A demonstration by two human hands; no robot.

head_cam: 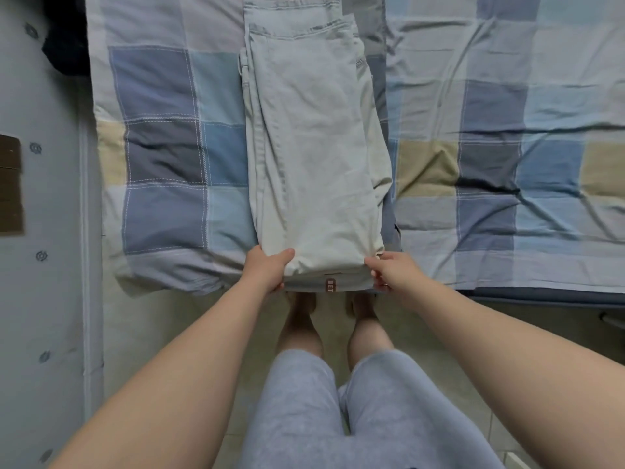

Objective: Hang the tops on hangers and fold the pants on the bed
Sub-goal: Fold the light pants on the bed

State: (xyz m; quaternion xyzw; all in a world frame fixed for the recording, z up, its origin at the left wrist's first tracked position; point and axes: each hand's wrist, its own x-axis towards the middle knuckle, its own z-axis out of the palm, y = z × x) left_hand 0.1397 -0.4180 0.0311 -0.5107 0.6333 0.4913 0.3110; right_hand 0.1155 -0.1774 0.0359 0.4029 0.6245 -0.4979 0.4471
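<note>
Presently, left hand [267, 270] and right hand [389, 270] fingers clamp the pants [314, 157] near edge on bed [507, 147]; folding part done, no tops visible.

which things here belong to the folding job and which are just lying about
Job: pale pants, gripped at the near edge by left hand and right hand; checked bed cover under them.
Lying about: dark cloth, far left corner; brown cardboard, left edge.

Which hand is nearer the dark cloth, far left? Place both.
Left. The left hand grips the near left corner of the pants, toward the dark cloth; the right hand pinches the near right corner, farther off.
</note>
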